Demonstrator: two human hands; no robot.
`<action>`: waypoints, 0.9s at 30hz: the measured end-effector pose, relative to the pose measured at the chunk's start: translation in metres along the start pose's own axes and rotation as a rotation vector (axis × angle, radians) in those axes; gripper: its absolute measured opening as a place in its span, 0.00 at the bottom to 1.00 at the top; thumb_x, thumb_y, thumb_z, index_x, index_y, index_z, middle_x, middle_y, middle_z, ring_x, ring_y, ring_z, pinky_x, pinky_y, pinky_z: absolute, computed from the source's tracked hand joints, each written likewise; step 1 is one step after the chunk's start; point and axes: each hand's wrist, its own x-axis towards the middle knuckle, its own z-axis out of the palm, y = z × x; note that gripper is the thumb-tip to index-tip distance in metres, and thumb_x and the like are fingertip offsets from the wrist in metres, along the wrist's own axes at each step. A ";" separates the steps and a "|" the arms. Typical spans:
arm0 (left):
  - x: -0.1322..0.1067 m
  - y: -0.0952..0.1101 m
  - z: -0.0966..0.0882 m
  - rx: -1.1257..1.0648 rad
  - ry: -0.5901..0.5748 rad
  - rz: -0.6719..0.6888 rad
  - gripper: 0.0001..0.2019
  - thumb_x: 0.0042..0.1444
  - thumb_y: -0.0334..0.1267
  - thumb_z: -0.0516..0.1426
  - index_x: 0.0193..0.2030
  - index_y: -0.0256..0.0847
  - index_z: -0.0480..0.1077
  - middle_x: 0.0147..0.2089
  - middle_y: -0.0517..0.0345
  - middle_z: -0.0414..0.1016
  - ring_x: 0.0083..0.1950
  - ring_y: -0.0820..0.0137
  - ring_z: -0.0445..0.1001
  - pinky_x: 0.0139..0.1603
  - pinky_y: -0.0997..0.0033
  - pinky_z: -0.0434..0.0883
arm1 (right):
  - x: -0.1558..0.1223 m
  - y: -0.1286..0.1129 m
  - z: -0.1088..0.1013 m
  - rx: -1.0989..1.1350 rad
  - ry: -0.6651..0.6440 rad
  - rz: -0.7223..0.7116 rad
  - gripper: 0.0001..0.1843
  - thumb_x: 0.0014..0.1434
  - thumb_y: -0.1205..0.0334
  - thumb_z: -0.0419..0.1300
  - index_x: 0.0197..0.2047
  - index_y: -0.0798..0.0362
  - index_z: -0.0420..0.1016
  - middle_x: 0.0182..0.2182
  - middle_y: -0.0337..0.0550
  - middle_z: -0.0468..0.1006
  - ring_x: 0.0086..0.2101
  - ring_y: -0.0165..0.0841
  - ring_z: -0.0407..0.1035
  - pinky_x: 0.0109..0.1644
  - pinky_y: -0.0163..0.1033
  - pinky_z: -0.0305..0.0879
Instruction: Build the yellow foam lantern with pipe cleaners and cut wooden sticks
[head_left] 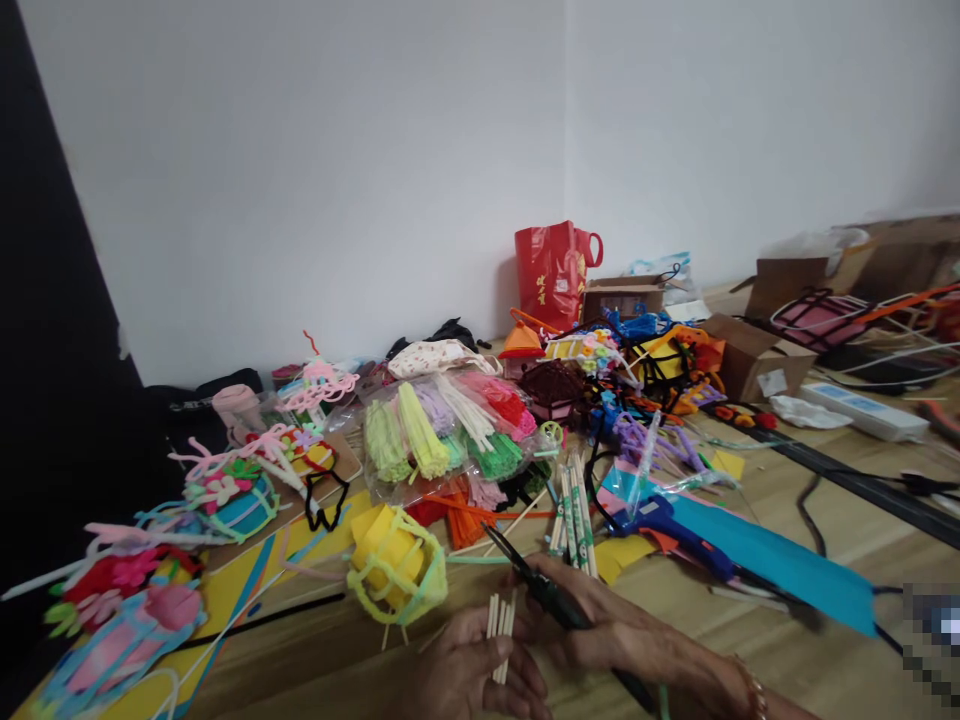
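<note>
At the bottom middle, my left hand (461, 655) is closed around several short, thin wooden sticks (501, 630), their ends standing up out of the fingers. My right hand (607, 615), just to the right, grips black long-nose pliers (556, 597); their narrow jaws point up and left, above the sticks and apart from them. A yellow and pale green pipe-cleaner lantern (409, 575) stands left of my hands, with two thin sticks under it. Behind my right hand lie bundles of wooden sticks (576, 510) in green-printed wrappers.
A blue glue gun (679, 530) lies on blue sheet material (780, 560) at the right. Bagged pipe cleaners (424, 430) fill the middle. Decorated lanterns (124, 640) stand at the left. A red bag (547, 275), a cardboard box (757, 360) and a power strip (866, 410) are farther back.
</note>
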 end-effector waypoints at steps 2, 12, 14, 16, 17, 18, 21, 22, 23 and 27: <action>-0.001 0.002 0.000 0.013 0.043 0.015 0.16 0.50 0.44 0.62 0.39 0.34 0.69 0.27 0.51 0.78 0.26 0.66 0.79 0.26 0.75 0.68 | -0.001 -0.008 -0.002 -0.010 0.022 0.017 0.33 0.42 0.66 0.60 0.55 0.50 0.66 0.38 0.38 0.71 0.39 0.37 0.64 0.41 0.38 0.60; -0.004 0.022 0.000 0.036 0.111 0.160 0.18 0.51 0.49 0.60 0.41 0.37 0.69 0.30 0.56 0.77 0.15 0.77 0.69 0.15 0.79 0.63 | -0.004 -0.035 -0.017 -0.065 0.131 0.039 0.16 0.44 0.63 0.55 0.39 0.50 0.70 0.38 0.40 0.71 0.42 0.41 0.63 0.45 0.43 0.59; -0.005 0.025 -0.002 0.044 0.121 0.181 0.18 0.51 0.48 0.60 0.42 0.36 0.69 0.29 0.56 0.77 0.14 0.80 0.66 0.14 0.80 0.61 | -0.004 -0.034 -0.019 -0.087 0.110 0.095 0.16 0.43 0.64 0.56 0.38 0.50 0.70 0.36 0.39 0.70 0.41 0.40 0.62 0.44 0.42 0.59; -0.006 0.027 -0.003 0.046 0.140 0.202 0.18 0.51 0.47 0.61 0.42 0.35 0.70 0.29 0.55 0.77 0.14 0.81 0.64 0.14 0.81 0.58 | -0.003 -0.033 -0.018 -0.114 0.087 0.137 0.15 0.42 0.66 0.57 0.38 0.51 0.70 0.35 0.38 0.69 0.39 0.38 0.61 0.42 0.40 0.58; -0.006 0.028 -0.004 0.044 0.149 0.214 0.18 0.50 0.47 0.61 0.41 0.35 0.70 0.29 0.56 0.77 0.14 0.81 0.63 0.14 0.82 0.56 | -0.003 -0.032 -0.018 -0.125 0.081 0.153 0.15 0.42 0.66 0.57 0.38 0.51 0.70 0.34 0.37 0.69 0.38 0.37 0.61 0.42 0.39 0.58; -0.006 0.028 -0.004 0.043 0.155 0.225 0.18 0.50 0.47 0.61 0.41 0.35 0.70 0.28 0.56 0.77 0.14 0.82 0.62 0.14 0.82 0.55 | -0.002 -0.032 -0.016 -0.133 0.077 0.169 0.16 0.42 0.66 0.58 0.38 0.51 0.70 0.33 0.36 0.69 0.37 0.36 0.60 0.41 0.38 0.57; -0.007 0.030 -0.003 0.051 0.155 0.240 0.17 0.51 0.47 0.61 0.40 0.35 0.71 0.27 0.56 0.76 0.14 0.82 0.60 0.14 0.81 0.52 | -0.002 -0.032 -0.013 -0.145 0.077 0.218 0.19 0.42 0.67 0.58 0.41 0.50 0.70 0.32 0.35 0.68 0.35 0.34 0.60 0.38 0.36 0.57; -0.008 0.030 -0.002 0.056 0.155 0.240 0.17 0.51 0.47 0.61 0.40 0.35 0.71 0.27 0.56 0.76 0.14 0.82 0.60 0.14 0.81 0.51 | -0.003 -0.033 -0.013 -0.151 0.071 0.237 0.19 0.42 0.66 0.58 0.41 0.50 0.71 0.32 0.35 0.68 0.35 0.34 0.60 0.37 0.36 0.57; -0.008 0.031 -0.001 0.061 0.155 0.238 0.17 0.51 0.47 0.61 0.41 0.35 0.71 0.27 0.56 0.76 0.14 0.82 0.60 0.15 0.80 0.50 | -0.003 -0.034 -0.012 -0.162 0.067 0.255 0.19 0.42 0.66 0.58 0.41 0.50 0.71 0.33 0.35 0.69 0.36 0.34 0.61 0.37 0.36 0.57; -0.010 0.033 0.002 0.079 0.127 0.224 0.16 0.51 0.47 0.61 0.40 0.35 0.71 0.26 0.56 0.76 0.14 0.82 0.58 0.15 0.80 0.48 | -0.007 -0.039 -0.012 -0.247 0.072 0.365 0.23 0.43 0.64 0.60 0.47 0.48 0.72 0.38 0.37 0.72 0.40 0.38 0.63 0.42 0.38 0.58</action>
